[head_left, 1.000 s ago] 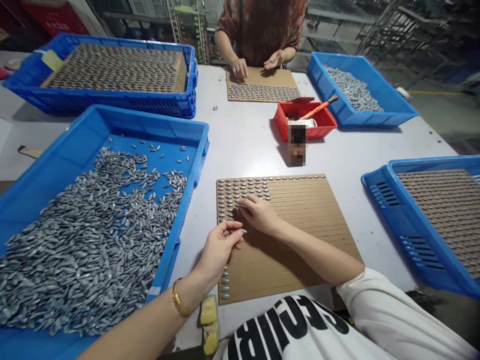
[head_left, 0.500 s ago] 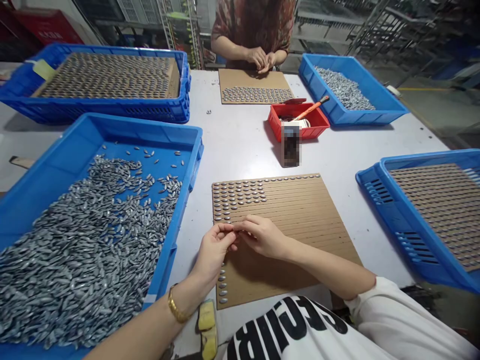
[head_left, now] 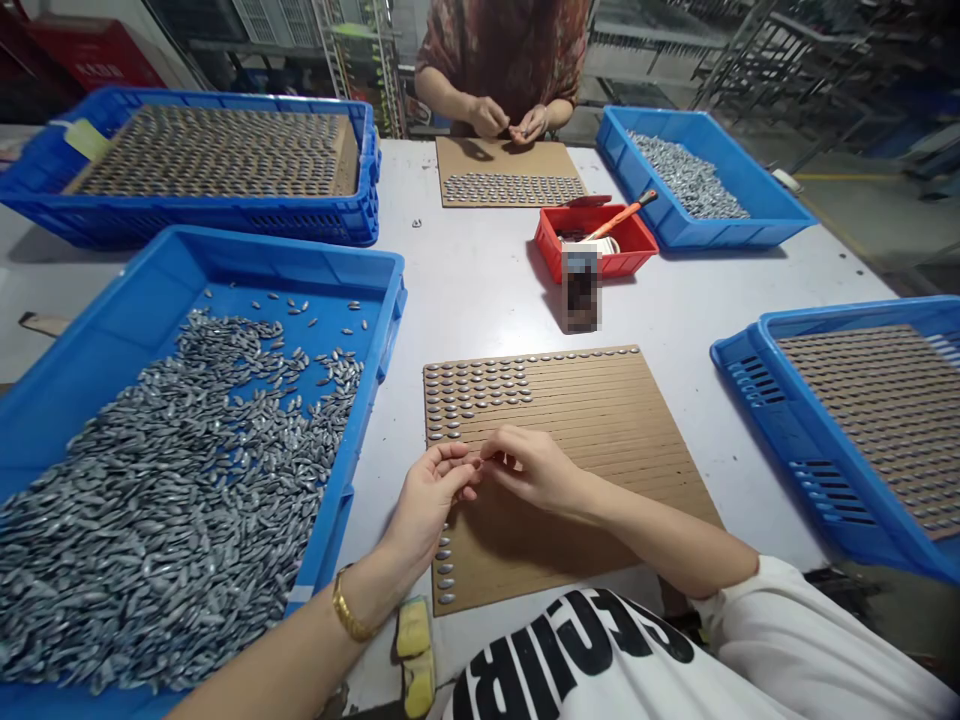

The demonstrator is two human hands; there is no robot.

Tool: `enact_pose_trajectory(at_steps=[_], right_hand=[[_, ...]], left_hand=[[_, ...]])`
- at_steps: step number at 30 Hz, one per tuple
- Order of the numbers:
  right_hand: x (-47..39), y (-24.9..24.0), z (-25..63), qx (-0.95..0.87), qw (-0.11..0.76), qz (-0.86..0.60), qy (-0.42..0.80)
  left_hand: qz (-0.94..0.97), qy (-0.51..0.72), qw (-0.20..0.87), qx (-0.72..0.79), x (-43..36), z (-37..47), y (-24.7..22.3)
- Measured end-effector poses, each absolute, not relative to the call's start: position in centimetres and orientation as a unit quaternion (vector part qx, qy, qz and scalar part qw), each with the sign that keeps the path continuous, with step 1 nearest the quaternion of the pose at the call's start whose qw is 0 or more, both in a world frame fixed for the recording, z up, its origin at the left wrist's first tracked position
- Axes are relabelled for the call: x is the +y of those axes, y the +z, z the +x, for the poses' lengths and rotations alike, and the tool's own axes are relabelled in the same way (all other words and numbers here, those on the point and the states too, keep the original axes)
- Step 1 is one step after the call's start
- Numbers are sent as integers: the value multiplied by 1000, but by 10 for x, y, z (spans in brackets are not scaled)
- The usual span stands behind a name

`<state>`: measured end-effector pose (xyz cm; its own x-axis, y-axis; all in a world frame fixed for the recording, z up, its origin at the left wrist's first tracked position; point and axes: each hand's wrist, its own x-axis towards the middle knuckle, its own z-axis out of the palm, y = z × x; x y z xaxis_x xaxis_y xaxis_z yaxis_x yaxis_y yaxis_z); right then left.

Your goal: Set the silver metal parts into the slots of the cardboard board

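Observation:
A slotted cardboard sheet (head_left: pixel 600 450) lies under my hands on the white table. Small silvery spindle-shaped pieces (head_left: pixel 486 385) stand in rows at its upper left, along its top edge and down its left edge. My left hand (head_left: pixel 427 500) hovers over the left edge of the sheet, thumb and fingers pinched. Close against it, over the sheet, is my right hand (head_left: pixel 536 468) with its fingertips also pinched. Whatever is between the fingertips is too small to make out. To the left, a blue tray (head_left: pixel 390 290) holds a heap of the same loose pieces.
Across the table a co-worker's hands (head_left: pixel 517 122) work above another cardboard sheet (head_left: pixel 502 155). A red box (head_left: pixel 634 262) with an orange-handled tool and a blurred upright object (head_left: pixel 582 290) stand mid-table. Blue crates (head_left: pixel 780 420) flank the right; another (head_left: pixel 262 215) stands back left.
My right hand has drawn slightly right, its fingertips parting a little from my left fingers. My left hand barely moves. The co-worker's hands have separated and shifted left.

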<state>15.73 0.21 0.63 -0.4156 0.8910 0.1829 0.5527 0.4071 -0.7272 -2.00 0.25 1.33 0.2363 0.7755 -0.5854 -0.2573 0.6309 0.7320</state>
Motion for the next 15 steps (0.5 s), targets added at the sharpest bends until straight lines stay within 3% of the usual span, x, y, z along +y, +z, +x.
enact_pose_trajectory(at_steps=[7,15], right_hand=[[-1,16,158,-700,372,-461,398],[-12,0,170,-777,347,-422,314]], left_hand=[[295,290,773,482,2,-18,21],[267,249,807,464,-1,-18,21]])
